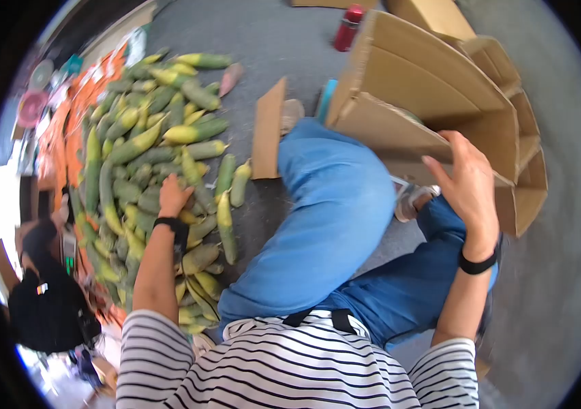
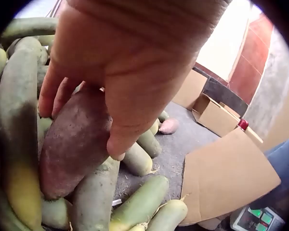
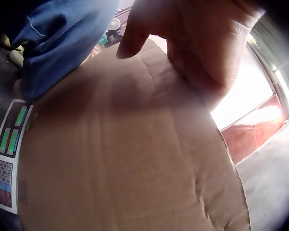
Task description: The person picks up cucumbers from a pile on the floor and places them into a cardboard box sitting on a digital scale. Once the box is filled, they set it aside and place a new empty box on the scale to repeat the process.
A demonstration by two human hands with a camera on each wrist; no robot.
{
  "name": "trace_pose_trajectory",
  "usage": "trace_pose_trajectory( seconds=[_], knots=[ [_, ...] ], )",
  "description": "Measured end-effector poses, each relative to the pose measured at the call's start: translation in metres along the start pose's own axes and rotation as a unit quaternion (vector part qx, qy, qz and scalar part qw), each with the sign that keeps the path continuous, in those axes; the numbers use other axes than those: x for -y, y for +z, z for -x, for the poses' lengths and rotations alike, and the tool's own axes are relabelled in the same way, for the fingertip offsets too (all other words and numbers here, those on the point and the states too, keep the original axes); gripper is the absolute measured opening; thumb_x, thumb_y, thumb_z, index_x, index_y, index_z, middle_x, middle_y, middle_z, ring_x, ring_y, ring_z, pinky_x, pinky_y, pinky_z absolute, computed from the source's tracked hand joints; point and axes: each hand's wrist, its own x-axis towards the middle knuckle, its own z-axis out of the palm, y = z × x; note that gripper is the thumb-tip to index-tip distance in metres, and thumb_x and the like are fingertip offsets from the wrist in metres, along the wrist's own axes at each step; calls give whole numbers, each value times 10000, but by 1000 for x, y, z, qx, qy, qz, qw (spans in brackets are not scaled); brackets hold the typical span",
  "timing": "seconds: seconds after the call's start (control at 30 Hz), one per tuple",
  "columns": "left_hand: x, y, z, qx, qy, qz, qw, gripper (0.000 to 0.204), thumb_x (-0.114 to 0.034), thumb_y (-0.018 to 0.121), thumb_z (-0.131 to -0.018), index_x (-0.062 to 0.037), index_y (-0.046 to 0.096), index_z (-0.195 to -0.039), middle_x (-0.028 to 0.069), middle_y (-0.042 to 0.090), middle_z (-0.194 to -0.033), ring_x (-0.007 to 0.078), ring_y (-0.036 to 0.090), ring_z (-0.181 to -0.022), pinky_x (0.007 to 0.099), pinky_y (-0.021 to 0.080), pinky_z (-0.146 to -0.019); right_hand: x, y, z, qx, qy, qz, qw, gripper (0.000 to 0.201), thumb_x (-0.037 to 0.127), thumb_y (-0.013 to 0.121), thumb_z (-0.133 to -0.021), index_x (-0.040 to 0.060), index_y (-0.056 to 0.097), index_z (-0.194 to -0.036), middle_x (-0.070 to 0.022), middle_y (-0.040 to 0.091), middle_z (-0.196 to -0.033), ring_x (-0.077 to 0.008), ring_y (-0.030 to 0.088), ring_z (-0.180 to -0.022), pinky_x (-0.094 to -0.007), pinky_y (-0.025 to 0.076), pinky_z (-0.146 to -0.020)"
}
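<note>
A large heap of green and yellow long vegetables [image 1: 133, 146] lies on the left. My left hand [image 1: 176, 198] reaches into it; in the left wrist view the left hand [image 2: 130, 72] has its fingers and thumb round a dusky red, tuber-like vegetable [image 2: 74, 144]. At the tall open cardboard box [image 1: 433, 75], my right hand [image 1: 469, 187] rests at the near wall's upper edge, thumb spread from the fingers. The right wrist view has the right hand [image 3: 192, 48] over the cardboard wall [image 3: 125, 144], the far fingertips hidden behind it.
Beside the box stands a red bottle [image 1: 349, 28]. A cardboard flap [image 1: 268, 133] stands between heap and knee. Another reddish vegetable [image 1: 231, 80] lies at the heap's edge. A scale's display panel [image 3: 9, 144] shows beside the box wall. A dark bag [image 1: 48, 310] is at far left.
</note>
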Motion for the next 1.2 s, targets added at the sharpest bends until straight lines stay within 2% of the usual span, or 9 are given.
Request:
trace_pose_trajectory(
  seconds=[0.13,0.23,0.43,0.53,0.7,0.83,0.9,1.03,1.2],
  knots=[
    [-10,2,27,-40,50,-8,998,661,-238,800,-684,-30,450,-1204,226,530,-1149,441,526,-1059,484,458,-901,-6,0,3,-21,-10,13,1000,330,208,751,-748,13,532,-900,-163,620,-816,-356,612,-821,-443,480,-734],
    [-19,-3,78,-95,128,27,987,650,-157,791,-677,-10,446,-1208,227,498,-1134,439,502,-1048,468,435,-901,-8,1,7,-6,6,20,1000,347,203,737,-768,9,550,-985,-156,629,-857,-360,610,-855,-437,480,-751],
    [-34,-23,129,-117,-26,227,967,581,-274,765,-791,35,491,-1199,217,538,-1145,355,516,-1098,407,403,-973,-8,4,13,-3,17,32,999,338,208,742,-765,30,534,-962,-136,603,-825,-335,606,-825,-431,476,-745],
    [-95,-102,108,-220,74,326,916,546,-240,742,-833,43,485,-1222,171,529,-1194,272,511,-1125,371,380,-1003,-10,9,14,-45,-7,35,998,322,219,765,-734,43,538,-881,-130,619,-804,-307,620,-774,-400,478,-708],
    [-264,-248,116,-223,288,494,790,529,-121,734,-819,15,478,-1262,129,516,-1247,220,522,-1155,350,412,-1004,-10,10,16,-47,-13,26,998,313,212,758,-738,38,544,-886,-134,620,-816,-312,617,-808,-414,474,-732],
    [-372,-271,105,-184,436,489,733,484,-169,759,-819,2,522,-1204,107,556,-1193,181,553,-1102,318,465,-932,-8,9,15,-36,-6,27,999,312,222,753,-747,39,544,-889,-132,622,-824,-311,619,-815,-420,474,-742],
    [-385,-261,92,-143,418,533,722,444,-172,747,-833,2,535,-1182,101,574,-1164,169,560,-1082,303,471,-913,-9,6,14,-21,-7,26,999,313,225,751,-749,40,545,-893,-131,623,-827,-310,619,-817,-422,475,-745],
    [-323,-220,58,-99,316,574,749,317,-171,700,-880,8,576,-1110,82,628,-1052,134,590,-1008,266,484,-862,-9,7,16,-22,-7,23,999,328,221,752,-746,41,538,-918,-127,623,-828,-312,623,-827,-425,479,-751],
    [-134,-81,9,-84,76,406,907,341,-254,716,-849,34,614,-1000,104,667,-900,174,631,-855,313,500,-792,-7,4,13,-26,-6,47,999,334,204,743,-763,33,557,-981,-129,628,-874,-312,615,-859,-416,476,-767]
  ],
)
